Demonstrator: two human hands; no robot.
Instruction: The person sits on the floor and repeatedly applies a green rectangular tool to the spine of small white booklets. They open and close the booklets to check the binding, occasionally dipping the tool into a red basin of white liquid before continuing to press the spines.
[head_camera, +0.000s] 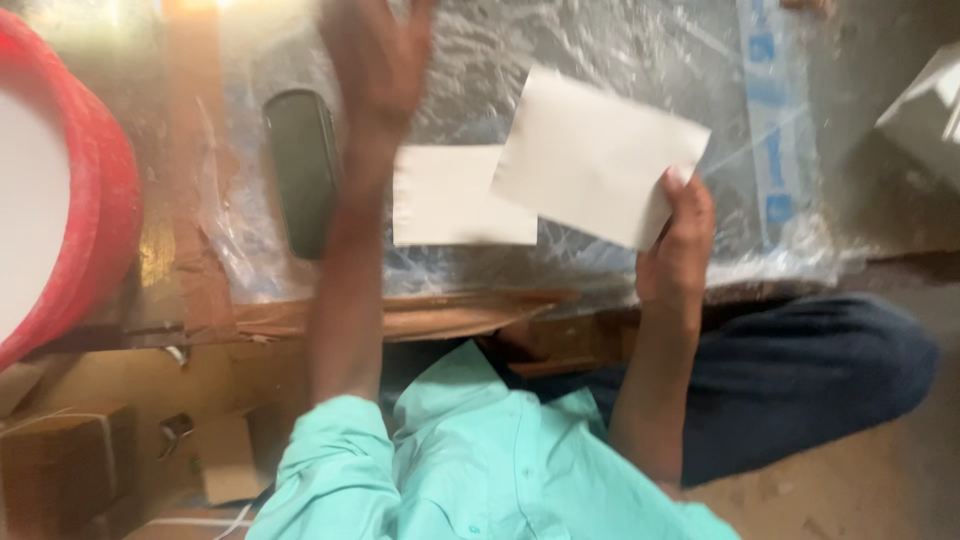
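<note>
Clear plastic sheet (620, 60) covers most of your worktop (215, 320), crinkled and shiny. A red tub (110, 190) with a white inside sits at the far left edge. Your legs are in dark trousers (800, 380) at lower right, and your mint shirt (480, 460) fills the bottom centre. A dark phone (300, 170) lies on the plastic, just left of your left forearm. Two white cards: one card (455, 195) lies flat on the plastic, and the second card (590, 155) is tilted and overlaps its right corner. Your right hand (680, 245) pinches the second card by its lower right corner, grip closed on it. Your left hand (375, 55) is raised over the plastic and blurred; cannot tell its grip. Brown boxes (60, 460) lie at lower left.
</note>
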